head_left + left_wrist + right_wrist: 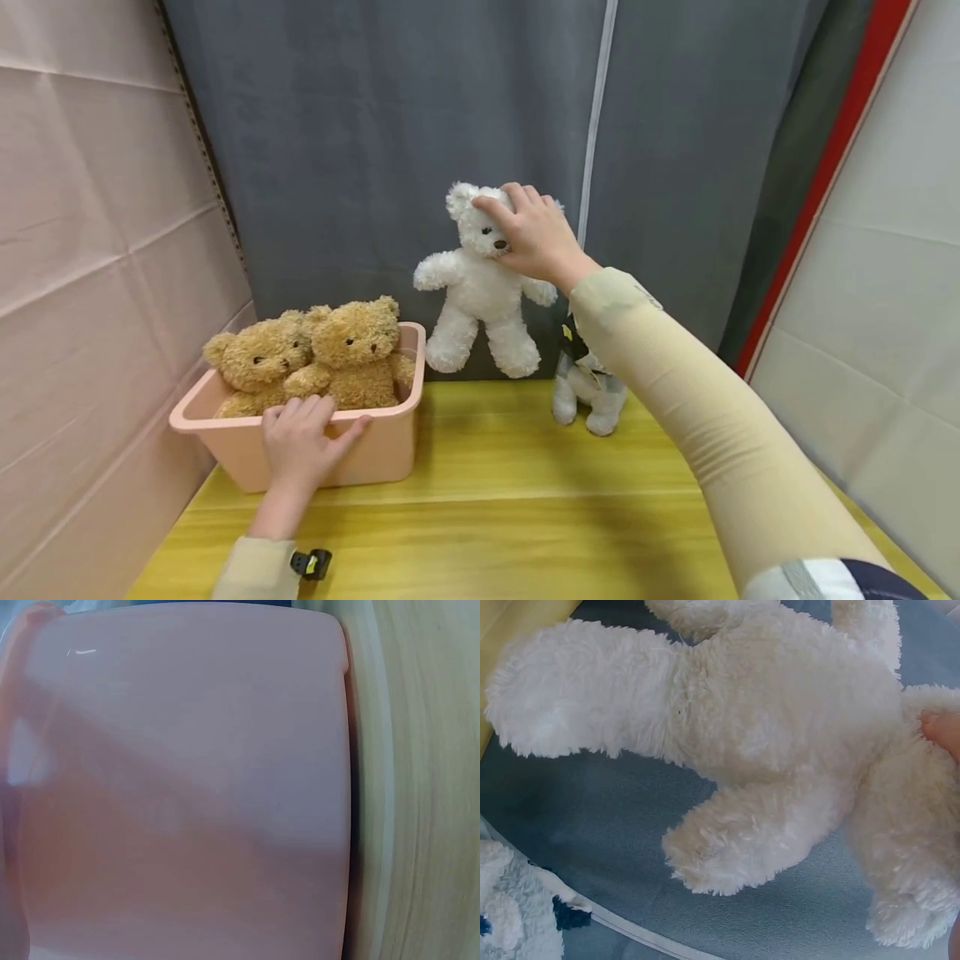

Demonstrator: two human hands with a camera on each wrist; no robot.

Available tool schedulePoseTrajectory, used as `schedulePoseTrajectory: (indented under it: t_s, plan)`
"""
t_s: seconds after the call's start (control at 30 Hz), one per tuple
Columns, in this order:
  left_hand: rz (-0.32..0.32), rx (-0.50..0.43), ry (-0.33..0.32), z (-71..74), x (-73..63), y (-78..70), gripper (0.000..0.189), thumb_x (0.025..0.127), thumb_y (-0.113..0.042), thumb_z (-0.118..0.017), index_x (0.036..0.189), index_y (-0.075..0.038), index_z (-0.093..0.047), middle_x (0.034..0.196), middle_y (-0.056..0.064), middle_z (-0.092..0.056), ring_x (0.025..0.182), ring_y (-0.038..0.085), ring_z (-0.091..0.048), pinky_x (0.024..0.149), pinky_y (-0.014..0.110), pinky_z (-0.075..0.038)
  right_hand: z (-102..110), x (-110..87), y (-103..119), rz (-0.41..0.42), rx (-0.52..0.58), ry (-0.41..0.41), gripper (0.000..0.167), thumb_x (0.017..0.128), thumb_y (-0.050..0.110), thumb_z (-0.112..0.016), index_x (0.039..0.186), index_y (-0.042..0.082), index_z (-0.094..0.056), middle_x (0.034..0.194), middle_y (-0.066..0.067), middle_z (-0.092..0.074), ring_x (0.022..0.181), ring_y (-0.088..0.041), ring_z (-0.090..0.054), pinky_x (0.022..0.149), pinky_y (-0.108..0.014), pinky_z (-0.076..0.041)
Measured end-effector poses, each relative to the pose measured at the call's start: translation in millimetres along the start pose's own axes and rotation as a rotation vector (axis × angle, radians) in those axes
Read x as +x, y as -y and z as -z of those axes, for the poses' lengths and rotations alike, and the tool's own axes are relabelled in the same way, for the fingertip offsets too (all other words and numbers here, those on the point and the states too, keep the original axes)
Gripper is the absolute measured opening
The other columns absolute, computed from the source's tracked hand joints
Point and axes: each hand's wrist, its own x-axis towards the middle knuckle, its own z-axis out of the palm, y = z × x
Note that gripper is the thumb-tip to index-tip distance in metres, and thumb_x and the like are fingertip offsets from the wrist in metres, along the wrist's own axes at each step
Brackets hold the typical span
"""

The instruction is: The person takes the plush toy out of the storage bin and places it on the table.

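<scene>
A white teddy bear [487, 287] hangs upright near the grey curtain, its feet raised at the back of the table. My right hand [536, 233] grips it by the head, thumb and fingers spread over its face and one ear. In the right wrist view the bear's furry body [780, 705] fills much of the picture, with fingertips showing at the right edge. My left hand [298, 442] holds the front rim of a pink plastic tub [375, 454], fingers over the edge. Two brown teddy bears [360, 342] sit side by side in that tub.
Partly hidden behind my right forearm, a grey-and-white plush toy [588, 387] with a dark piece at its head sits on the yellow wood-grain table [487, 533]. A grey curtain [337, 150] closes the back, and pale fabric walls [82, 292] flank both sides.
</scene>
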Motion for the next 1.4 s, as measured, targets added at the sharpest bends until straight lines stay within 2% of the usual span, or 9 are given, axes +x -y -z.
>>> schedulePoseTrajectory:
  t_s: [0.2,0.57,0.9,1.03,1.17,1.3,1.4]
  plan:
    - [0.001,-0.004,0.002,0.7,-0.3,1.5,0.06,0.083,-0.073,-0.048,0.064,-0.016,-0.04,0.056,-0.003,-0.038,0.051,0.019,-0.032,0.063,0.046,-0.028,-8.6,-5.1,3.5,0.012,0.004,0.016,0.071,0.079,0.027,-0.076,0.14,0.02,-0.041,0.131,-0.021,-0.043,0.114,-0.039,-0.046,0.084,-0.053,-0.042]
    - [0.019,0.013,0.092,5.8,-2.1,3.5,0.061,0.083,-0.073,-0.048,0.067,-0.015,-0.041,0.058,-0.002,-0.04,0.054,0.02,-0.033,0.065,0.045,-0.028,-37.3,-16.1,13.3,0.027,0.016,0.045,0.071,0.078,0.028,-0.076,0.14,0.02,-0.042,0.131,-0.021,-0.044,0.115,-0.038,-0.047,0.084,-0.053,-0.042]
    - [0.024,0.03,0.095,9.5,-3.8,5.1,0.061,0.084,-0.073,-0.047,0.066,-0.015,-0.04,0.058,-0.002,-0.04,0.054,0.02,-0.033,0.064,0.044,-0.029,-70.8,-32.7,25.4,0.03,0.037,0.097,0.073,0.078,0.029,-0.076,0.141,0.021,-0.041,0.131,-0.019,-0.045,0.115,-0.037,-0.047,0.086,-0.052,-0.042]
    - [0.023,0.038,0.083,9.1,-4.5,5.7,0.062,0.083,-0.073,-0.047,0.066,-0.014,-0.041,0.058,-0.001,-0.041,0.053,0.021,-0.035,0.064,0.045,-0.029,-85.2,-42.1,29.9,0.021,0.075,0.131,0.073,0.078,0.026,-0.076,0.141,0.022,-0.041,0.132,-0.019,-0.044,0.117,-0.037,-0.046,0.087,-0.053,-0.041]
    - [0.012,0.035,0.039,7.4,-4.6,5.7,0.062,0.083,-0.073,-0.048,0.066,-0.014,-0.042,0.058,0.0,-0.042,0.052,0.022,-0.035,0.063,0.046,-0.029,-98.5,-51.5,33.5,0.016,0.1,0.154,0.072,0.08,0.026,-0.076,0.142,0.022,-0.04,0.134,-0.019,-0.043,0.12,-0.036,-0.045,0.089,-0.053,-0.04]
    - [-0.002,0.026,-0.014,4.8,-3.3,5.5,0.061,0.082,-0.072,-0.049,0.064,-0.014,-0.042,0.056,-0.002,-0.04,0.051,0.021,-0.033,0.062,0.047,-0.028,-113.6,-62.0,34.7,0.02,0.085,0.141,0.072,0.081,0.029,-0.076,0.143,0.021,-0.04,0.133,-0.018,-0.044,0.118,-0.035,-0.046,0.088,-0.052,-0.042]
    - [-0.005,0.025,-0.022,4.2,-3.0,5.0,0.061,0.083,-0.073,-0.049,0.063,-0.015,-0.041,0.056,-0.004,-0.038,0.051,0.02,-0.032,0.061,0.046,-0.028,-125.2,-70.4,36.0,0.045,0.057,0.119,0.072,0.081,0.031,-0.077,0.142,0.02,-0.04,0.132,-0.019,-0.045,0.117,-0.036,-0.047,0.086,-0.052,-0.042]
